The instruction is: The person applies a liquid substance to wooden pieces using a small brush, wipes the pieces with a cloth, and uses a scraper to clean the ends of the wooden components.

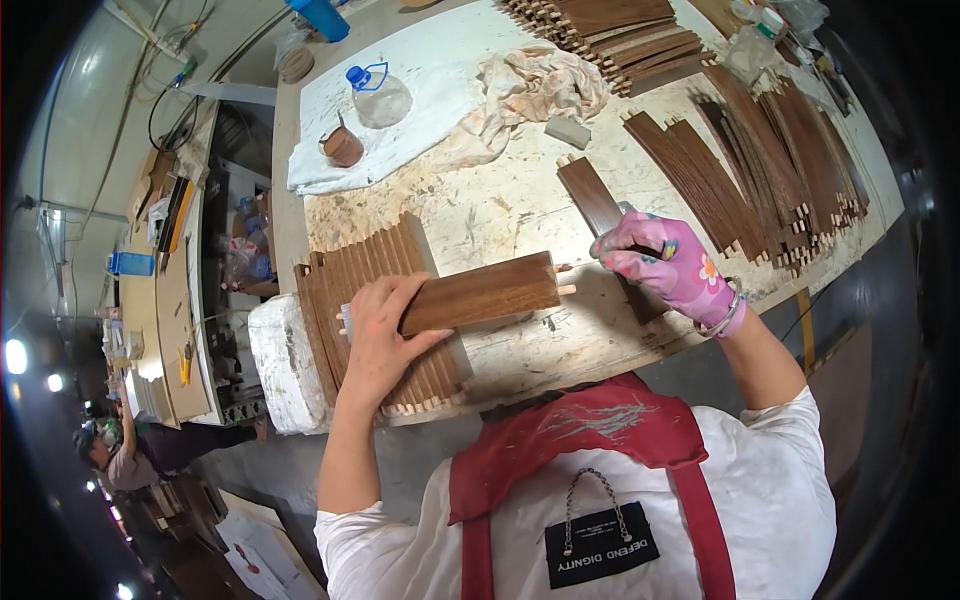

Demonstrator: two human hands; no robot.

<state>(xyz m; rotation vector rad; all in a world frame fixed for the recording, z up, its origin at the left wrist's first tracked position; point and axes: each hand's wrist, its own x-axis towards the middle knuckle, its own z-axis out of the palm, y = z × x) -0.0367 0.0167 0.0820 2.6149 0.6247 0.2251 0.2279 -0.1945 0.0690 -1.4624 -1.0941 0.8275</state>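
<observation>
My bare left hand (380, 325) grips a brown wooden slat (485, 293) by its left end, thumb below and fingers over the top. Pale dowel pins stick out of the slat's right end. My right hand (672, 262), in a pink flowered glove, is closed just right of those pins. Something slim and dark seems to be in its fingers, mostly hidden; I cannot make out what. Partly behind that hand, a second dowelled slat (592, 195) lies on the white worktable (510, 355). Under my left hand sits a row of slats (365, 262) packed side by side.
Further slats (690, 180) and stacked dowelled pieces (640, 40) cover the table's right and far sides. Toward the back are a crumpled cloth (545, 95), a grey block (568, 133), a blue-capped jug (380, 98) and a small brown pot (342, 147). Another person (140, 450) is far left.
</observation>
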